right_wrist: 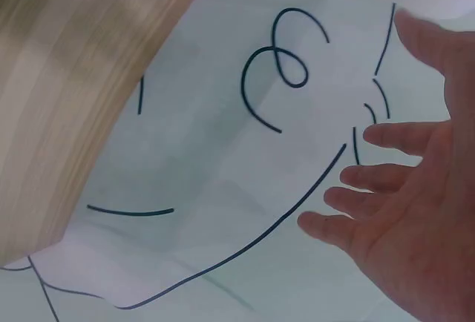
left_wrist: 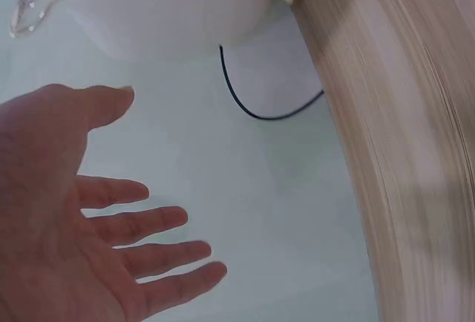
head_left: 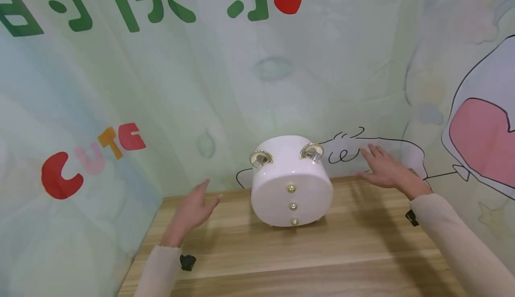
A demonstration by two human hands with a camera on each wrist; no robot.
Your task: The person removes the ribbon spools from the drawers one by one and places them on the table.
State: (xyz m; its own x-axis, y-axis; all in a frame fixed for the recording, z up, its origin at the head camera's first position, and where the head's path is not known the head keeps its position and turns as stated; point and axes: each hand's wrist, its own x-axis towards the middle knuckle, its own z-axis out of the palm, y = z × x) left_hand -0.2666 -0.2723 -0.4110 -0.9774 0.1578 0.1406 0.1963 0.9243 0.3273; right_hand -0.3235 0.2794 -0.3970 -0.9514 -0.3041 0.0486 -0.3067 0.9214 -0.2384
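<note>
A glossy white rounded case with three gold studs down its front stands on the wooden table. Two gold-rimmed clear rings stick out near its top, and small feet show beneath it. My left hand hovers to the left of the case, apart from it, fingers stretched out and thumb spread. On the other side, my right hand is held in the air with straight, spread fingers, touching nothing. Both palms appear in the wrist views with nothing in them. What the case is for cannot be told.
Behind the table hangs a pale green printed cloth with green characters, a red heart and line drawings. More printed cloth closes off the left and right sides. A black band is on the left wrist, another on the right.
</note>
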